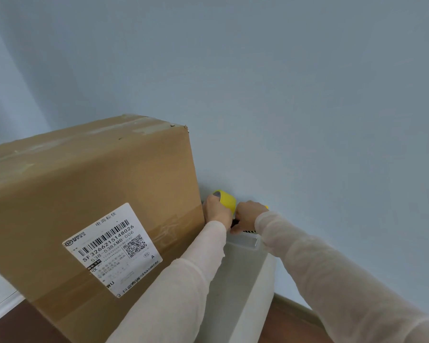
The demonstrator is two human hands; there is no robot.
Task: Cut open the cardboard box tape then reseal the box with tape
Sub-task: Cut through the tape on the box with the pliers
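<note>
Counting left to right: one brown cardboard box (97, 184), clear-taped, one white shipping label (112, 248), filling frame left; one yellow tape roll (227, 199) gripped by left hand (217, 210) at box's right edge; right hand (248, 215) pinching small dark object (235, 222), unidentifiable.

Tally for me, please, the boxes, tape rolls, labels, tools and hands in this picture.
Box: 1
Label: 1, on the box
Tape roll: 1, yellow, gripped by the left hand
Tool: 1, yellow-tipped, mostly hidden in the right hand
Hands: 2
Total: 6
</note>
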